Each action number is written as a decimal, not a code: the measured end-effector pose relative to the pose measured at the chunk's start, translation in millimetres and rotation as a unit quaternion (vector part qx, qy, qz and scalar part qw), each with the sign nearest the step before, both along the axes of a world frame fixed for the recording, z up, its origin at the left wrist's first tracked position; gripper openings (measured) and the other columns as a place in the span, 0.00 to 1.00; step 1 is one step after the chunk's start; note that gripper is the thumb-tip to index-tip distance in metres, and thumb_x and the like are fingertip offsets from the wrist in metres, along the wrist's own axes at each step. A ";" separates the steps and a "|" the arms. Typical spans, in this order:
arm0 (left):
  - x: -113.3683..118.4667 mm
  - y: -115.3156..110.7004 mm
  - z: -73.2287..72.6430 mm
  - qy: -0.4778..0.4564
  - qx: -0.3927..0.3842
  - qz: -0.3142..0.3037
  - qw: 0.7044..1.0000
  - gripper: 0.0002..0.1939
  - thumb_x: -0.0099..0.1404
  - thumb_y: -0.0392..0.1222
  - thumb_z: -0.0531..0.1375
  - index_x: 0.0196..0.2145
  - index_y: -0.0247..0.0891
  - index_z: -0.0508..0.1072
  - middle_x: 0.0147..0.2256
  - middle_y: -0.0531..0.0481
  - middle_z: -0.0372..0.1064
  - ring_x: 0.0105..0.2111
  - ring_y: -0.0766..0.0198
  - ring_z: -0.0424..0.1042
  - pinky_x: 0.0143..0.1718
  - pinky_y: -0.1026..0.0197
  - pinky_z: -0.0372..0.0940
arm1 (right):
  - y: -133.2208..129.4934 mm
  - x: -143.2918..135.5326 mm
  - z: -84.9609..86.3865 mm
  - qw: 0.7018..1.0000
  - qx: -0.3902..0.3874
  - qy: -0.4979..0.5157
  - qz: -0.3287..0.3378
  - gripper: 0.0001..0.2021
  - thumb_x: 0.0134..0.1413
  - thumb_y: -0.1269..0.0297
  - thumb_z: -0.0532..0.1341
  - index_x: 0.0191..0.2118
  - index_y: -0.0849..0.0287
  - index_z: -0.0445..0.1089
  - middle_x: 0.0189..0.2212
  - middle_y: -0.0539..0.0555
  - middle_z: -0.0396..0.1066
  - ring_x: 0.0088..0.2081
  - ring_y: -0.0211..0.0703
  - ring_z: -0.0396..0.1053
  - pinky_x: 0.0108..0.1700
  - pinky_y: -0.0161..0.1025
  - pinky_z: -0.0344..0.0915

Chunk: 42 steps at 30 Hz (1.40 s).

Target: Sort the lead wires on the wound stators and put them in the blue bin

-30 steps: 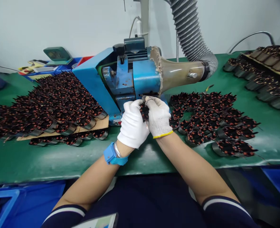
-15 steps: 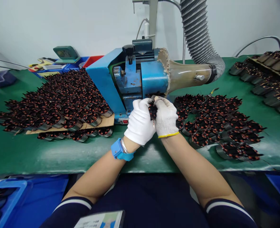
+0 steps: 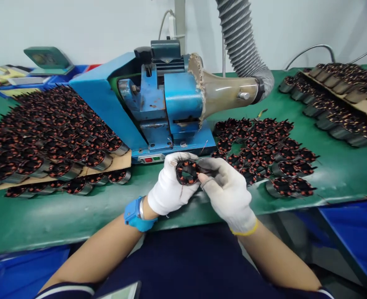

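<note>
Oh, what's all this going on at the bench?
A person's gloved left hand holds a ring-shaped part with coppery windings; the gloved right hand has its fingertips at the ring's edge. Both are in front of a blue machine. Similar parts stand on the green bench, left and right.

Back of the wound ring [image 3: 188, 181] out of sight

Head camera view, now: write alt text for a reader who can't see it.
A white-gloved left hand holds a ring-shaped part with copper-coloured windings, the gloved right hand at its edge. Just beyond stands a blue machine with a grey hose, on a green bench between groups of similar parts.
</note>
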<state>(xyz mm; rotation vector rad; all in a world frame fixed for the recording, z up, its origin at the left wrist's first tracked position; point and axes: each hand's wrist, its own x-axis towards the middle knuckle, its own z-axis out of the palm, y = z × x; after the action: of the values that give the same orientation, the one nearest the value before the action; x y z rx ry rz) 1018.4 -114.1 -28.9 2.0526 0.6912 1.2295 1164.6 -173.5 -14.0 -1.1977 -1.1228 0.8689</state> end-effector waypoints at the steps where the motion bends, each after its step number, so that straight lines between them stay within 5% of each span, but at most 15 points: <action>1: -0.7 0.2 3.0 0.007 -0.012 -0.007 1.000 0.29 0.56 0.38 0.65 0.51 0.42 0.56 0.48 0.41 0.64 0.48 0.57 0.71 0.50 0.51 0.68 | 1.9 3.4 0.0 0.999 -0.021 0.037 0.023 0.11 0.53 0.64 0.65 0.43 0.56 0.73 0.40 0.54 0.75 0.41 0.42 0.73 0.46 0.41 0.70; 4: -4.4 2.5 12.7 0.028 -0.035 -0.040 0.998 0.29 0.53 0.39 0.68 0.48 0.42 0.57 0.45 0.45 0.64 0.45 0.58 0.71 0.49 0.53 0.69 | 5.9 15.6 2.1 0.982 -0.077 0.136 0.103 0.11 0.50 0.61 0.66 0.40 0.58 0.73 0.35 0.53 0.76 0.33 0.39 0.72 0.34 0.37 0.70; 6: -7.4 4.2 18.2 0.044 -0.066 -0.084 0.993 0.28 0.53 0.40 0.68 0.46 0.43 0.57 0.43 0.46 0.63 0.44 0.58 0.71 0.47 0.54 0.70 | 4.3 24.9 6.0 0.980 -0.093 0.105 0.138 0.11 0.50 0.61 0.66 0.39 0.58 0.73 0.33 0.53 0.76 0.29 0.38 0.71 0.29 0.35 0.67; 10: -11.3 5.2 25.4 0.090 -0.138 -0.127 0.978 0.30 0.52 0.44 0.69 0.48 0.42 0.58 0.45 0.45 0.62 0.43 0.57 0.71 0.45 0.53 0.72 | -5.1 36.8 20.1 0.979 -0.022 -0.163 0.119 0.09 0.52 0.67 0.63 0.41 0.56 0.73 0.35 0.52 0.76 0.34 0.40 0.73 0.35 0.36 0.68; 14: -11.2 3.3 29.6 0.122 -0.158 -0.112 0.973 0.33 0.53 0.43 0.69 0.52 0.40 0.58 0.44 0.44 0.66 0.39 0.58 0.72 0.41 0.53 0.73 | -11.2 32.4 31.8 0.904 0.039 -0.421 0.054 0.10 0.53 0.69 0.59 0.42 0.54 0.73 0.34 0.52 0.74 0.35 0.43 0.73 0.39 0.39 0.67; 17: -9.8 2.3 29.5 0.137 -0.153 -0.102 0.973 0.29 0.54 0.41 0.67 0.51 0.41 0.60 0.40 0.47 0.68 0.35 0.60 0.72 0.37 0.54 0.73 | -11.7 28.3 29.1 0.856 0.043 -0.515 0.006 0.09 0.52 0.67 0.58 0.40 0.56 0.73 0.31 0.54 0.73 0.32 0.47 0.72 0.36 0.42 0.66; 19: -9.3 2.9 28.0 0.122 -0.147 -0.088 0.978 0.27 0.54 0.41 0.67 0.48 0.40 0.61 0.41 0.46 0.68 0.37 0.59 0.73 0.39 0.54 0.72 | -10.7 29.7 21.9 0.876 0.041 -0.481 -0.012 0.09 0.52 0.67 0.58 0.40 0.57 0.72 0.33 0.55 0.74 0.34 0.47 0.72 0.37 0.43 0.67; 23: -11.7 6.9 25.3 0.066 -0.112 -0.061 0.990 0.27 0.55 0.42 0.67 0.48 0.39 0.59 0.45 0.42 0.67 0.43 0.56 0.72 0.47 0.51 0.70 | -6.0 36.7 8.7 0.970 0.043 -0.230 -0.070 0.09 0.58 0.65 0.56 0.44 0.55 0.69 0.36 0.53 0.74 0.33 0.42 0.72 0.39 0.41 0.69; 26: -14.7 8.9 25.2 0.085 -0.066 -0.050 0.993 0.28 0.55 0.41 0.67 0.49 0.39 0.60 0.47 0.41 0.65 0.47 0.55 0.71 0.52 0.49 0.68 | -1.7 35.3 11.3 0.964 0.063 -0.259 -0.017 0.12 0.56 0.64 0.60 0.47 0.55 0.68 0.40 0.55 0.72 0.39 0.44 0.71 0.43 0.42 0.69; 30: -15.4 8.2 26.6 0.115 -0.053 -0.055 0.990 0.28 0.55 0.40 0.66 0.50 0.40 0.59 0.49 0.41 0.65 0.48 0.55 0.71 0.52 0.50 0.68 | 2.3 29.5 17.6 0.933 0.094 -0.337 0.081 0.03 0.54 0.68 0.61 0.36 0.54 0.71 0.34 0.53 0.71 0.37 0.44 0.69 0.43 0.43 0.67; 34: -11.8 7.0 26.1 0.099 -0.050 -0.049 0.993 0.27 0.55 0.42 0.67 0.48 0.40 0.60 0.46 0.43 0.66 0.44 0.57 0.71 0.48 0.52 0.69 | 9.3 29.9 9.0 0.998 0.066 0.000 0.005 0.03 0.56 0.63 0.60 0.34 0.54 0.70 0.29 0.49 0.67 0.32 0.39 0.68 0.46 0.45 0.69; 37: -8.6 6.0 23.8 0.081 -0.048 -0.009 0.996 0.26 0.55 0.42 0.67 0.48 0.39 0.60 0.44 0.44 0.67 0.44 0.58 0.72 0.48 0.53 0.69 | 17.3 27.4 -0.1 0.967 0.039 0.247 -0.056 0.07 0.55 0.57 0.61 0.34 0.53 0.68 0.29 0.46 0.66 0.29 0.34 0.66 0.48 0.48 0.70; 39: -7.1 4.4 22.3 0.082 -0.042 0.033 0.995 0.27 0.56 0.42 0.66 0.49 0.39 0.59 0.45 0.43 0.67 0.45 0.57 0.72 0.51 0.52 0.68 | 20.5 21.8 -3.4 0.971 0.014 0.236 -0.045 0.11 0.50 0.54 0.65 0.37 0.54 0.69 0.32 0.48 0.69 0.31 0.36 0.68 0.43 0.44 0.71; 42: -5.5 0.8 20.9 0.097 -0.038 0.060 0.993 0.31 0.56 0.42 0.66 0.54 0.38 0.58 0.49 0.41 0.67 0.49 0.56 0.71 0.52 0.52 0.67 | 23.2 13.6 -2.0 0.996 -0.037 0.085 0.009 0.12 0.50 0.55 0.67 0.35 0.58 0.72 0.28 0.50 0.71 0.27 0.36 0.67 0.29 0.35 0.66</action>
<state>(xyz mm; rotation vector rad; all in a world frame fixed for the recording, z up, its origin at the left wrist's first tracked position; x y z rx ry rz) 1012.9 -113.3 -8.0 2.1114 0.9494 1.0579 1178.2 -150.4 -16.1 -1.1524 -0.9711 1.0147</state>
